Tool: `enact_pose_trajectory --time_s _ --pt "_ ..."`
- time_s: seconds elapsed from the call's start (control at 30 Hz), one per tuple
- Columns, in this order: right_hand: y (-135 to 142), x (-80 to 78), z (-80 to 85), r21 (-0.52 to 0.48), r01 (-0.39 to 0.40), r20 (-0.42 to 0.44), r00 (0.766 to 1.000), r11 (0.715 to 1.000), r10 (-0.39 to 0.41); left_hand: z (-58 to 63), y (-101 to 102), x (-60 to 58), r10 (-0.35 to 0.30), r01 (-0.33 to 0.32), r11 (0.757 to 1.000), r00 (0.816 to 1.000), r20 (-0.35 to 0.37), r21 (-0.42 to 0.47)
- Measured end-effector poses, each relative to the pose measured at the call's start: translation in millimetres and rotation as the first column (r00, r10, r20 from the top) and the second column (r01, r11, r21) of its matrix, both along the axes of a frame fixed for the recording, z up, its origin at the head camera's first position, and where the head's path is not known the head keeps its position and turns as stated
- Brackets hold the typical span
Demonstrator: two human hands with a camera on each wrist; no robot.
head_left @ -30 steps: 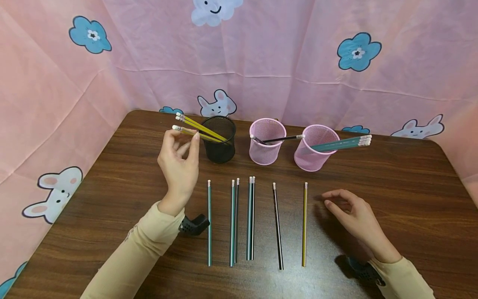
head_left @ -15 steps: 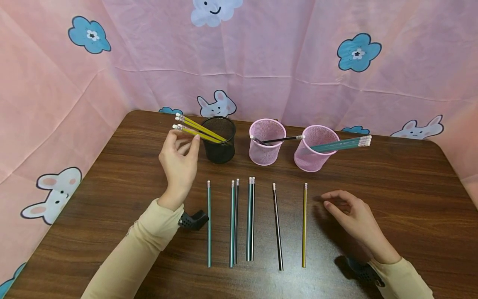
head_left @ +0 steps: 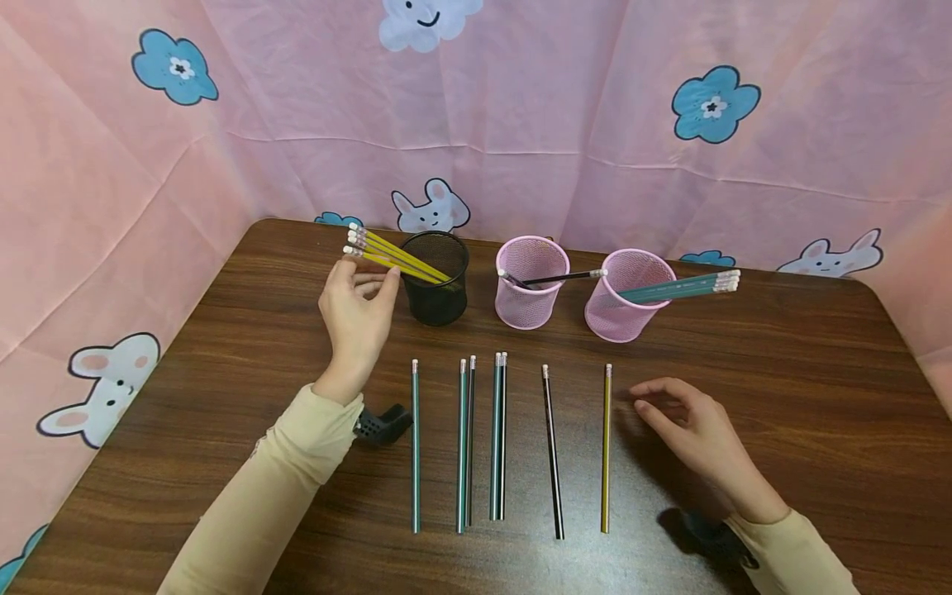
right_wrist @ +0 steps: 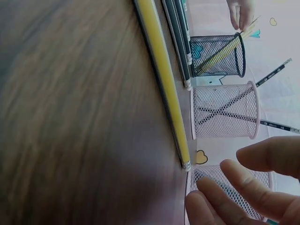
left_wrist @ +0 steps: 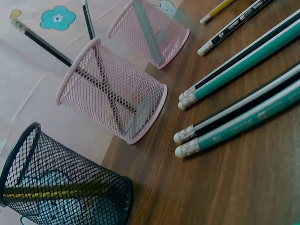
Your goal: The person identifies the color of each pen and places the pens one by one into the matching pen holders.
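My left hand (head_left: 355,326) is at the black mesh pencil cup (head_left: 437,306), its thumb and index finger pinching a yellow pencil (head_left: 375,259) that slants into the cup. More yellow pencils (head_left: 402,252) lean there just behind it, white erasers outward. In the right wrist view, the left hand (right_wrist: 241,13) shows above that cup's mouth. My right hand (head_left: 695,430) hovers over the table with loosely bent fingers, holding nothing. Beside it to the left lies a single yellow pencil (head_left: 606,450). The right wrist view shows the fingers (right_wrist: 262,197) apart from this pencil (right_wrist: 161,70).
A pink mesh cup (head_left: 525,307) in the middle holds black pencils (head_left: 568,277). Another pink cup (head_left: 617,318) on the right holds green pencils (head_left: 684,287). Several green pencils (head_left: 416,450) and black pencils (head_left: 553,454) lie lengthwise on the wooden table (head_left: 818,397).
The pinched yellow pencil's eraser end has risen slightly toward the other yellow pencils. My left hand has shifted only a little. My right hand has drifted slightly left.
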State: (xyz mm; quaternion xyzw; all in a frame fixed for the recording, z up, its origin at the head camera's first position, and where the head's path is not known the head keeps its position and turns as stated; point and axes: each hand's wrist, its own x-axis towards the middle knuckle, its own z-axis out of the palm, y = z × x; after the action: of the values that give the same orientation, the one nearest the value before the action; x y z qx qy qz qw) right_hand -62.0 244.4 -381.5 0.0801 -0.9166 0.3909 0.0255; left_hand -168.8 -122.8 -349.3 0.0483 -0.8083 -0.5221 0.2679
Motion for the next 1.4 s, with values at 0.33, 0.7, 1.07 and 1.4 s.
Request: enact_pose_trajectory --time_s 0.33,0.7,1.07,1.4 --pt "-4 -1.0 0.8 0.023 -0.011 0.013 1.000 1.000 0.011 1.7 -4 -6.4 0.005 -0.001 0.989 1.000 0.025 -0.147" --pt "-7 -1.4 1.8 0.009 -0.020 0.026 0.999 1.000 0.020 8.6 -4 -12.4 -0.061 0.068 0.946 0.998 0.033 -0.315" --pt "-21 -3.6 -1.6 -0.021 -0.090 -0.009 0.996 0.996 0.090 8.5 -9 -14.9 -0.051 0.075 0.945 0.995 0.082 -0.320" --pt "-37 -6.5 -4.0 -0.018 -0.165 0.007 0.986 0.986 0.165 5.8 -11 -10.1 -0.072 0.103 0.943 0.992 0.108 -0.315"
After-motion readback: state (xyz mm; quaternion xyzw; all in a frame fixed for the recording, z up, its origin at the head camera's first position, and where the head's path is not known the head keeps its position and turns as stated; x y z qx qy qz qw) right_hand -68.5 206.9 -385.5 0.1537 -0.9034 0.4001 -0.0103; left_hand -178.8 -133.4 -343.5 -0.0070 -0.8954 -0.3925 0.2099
